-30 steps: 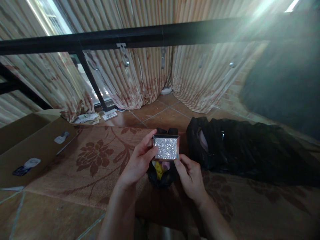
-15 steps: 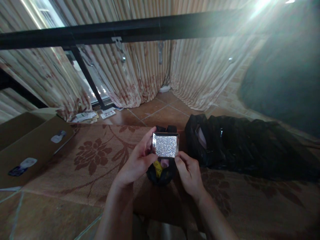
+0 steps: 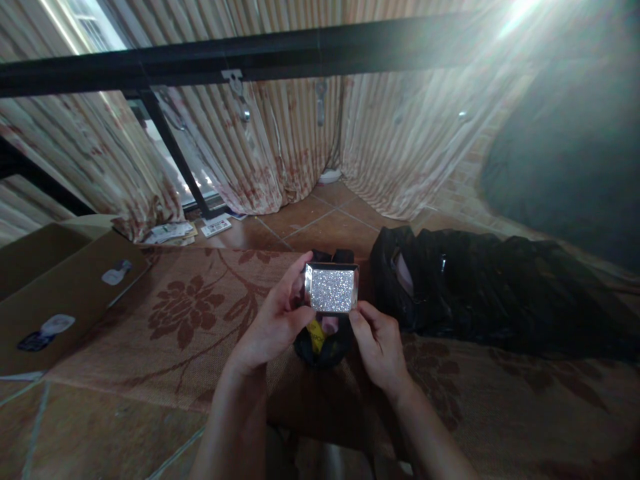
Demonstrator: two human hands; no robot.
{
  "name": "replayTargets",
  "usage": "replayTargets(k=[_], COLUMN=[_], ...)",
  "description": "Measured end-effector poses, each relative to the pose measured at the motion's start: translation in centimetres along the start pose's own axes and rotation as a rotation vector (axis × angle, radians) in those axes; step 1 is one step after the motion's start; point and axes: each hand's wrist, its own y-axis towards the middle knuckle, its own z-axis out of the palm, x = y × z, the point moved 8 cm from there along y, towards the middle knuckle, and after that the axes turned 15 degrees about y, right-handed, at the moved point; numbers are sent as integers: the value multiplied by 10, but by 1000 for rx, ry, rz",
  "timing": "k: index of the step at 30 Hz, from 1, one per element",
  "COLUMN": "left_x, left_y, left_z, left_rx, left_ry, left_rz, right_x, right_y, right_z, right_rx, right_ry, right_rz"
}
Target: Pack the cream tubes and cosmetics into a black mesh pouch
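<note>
I seem to be in a home: long patterned curtains (image 3: 395, 140) hang in folds down to a brown tiled floor (image 3: 320, 213), daylight shows at a window (image 3: 97, 25), and a flowered cloth (image 3: 220, 273) spreads before me.

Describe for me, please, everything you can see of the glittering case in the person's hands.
The glittering case is small and rectangular, with a sparkling silver, rhinestone-like face inside a shiny, metallic-looking bevelled frame. Its glittering face is turned toward the camera, long sides roughly level. The left hand grips its left end, thumb near the lower corner; the right hand touches its lower right corner. In this view it partly covers a black bag. Its back is hidden.
</note>
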Motion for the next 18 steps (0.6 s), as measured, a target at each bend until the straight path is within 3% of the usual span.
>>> replayTargets(k=[18], left_x=[-9], left_y=[-1], left_z=[4], left_rx=[9], left_ry=[19], left_rz=[-29], right_x=[-4], right_y=[-1], right_z=[-1], right_rx=[-10], right_ry=[-20], right_rz=[19])
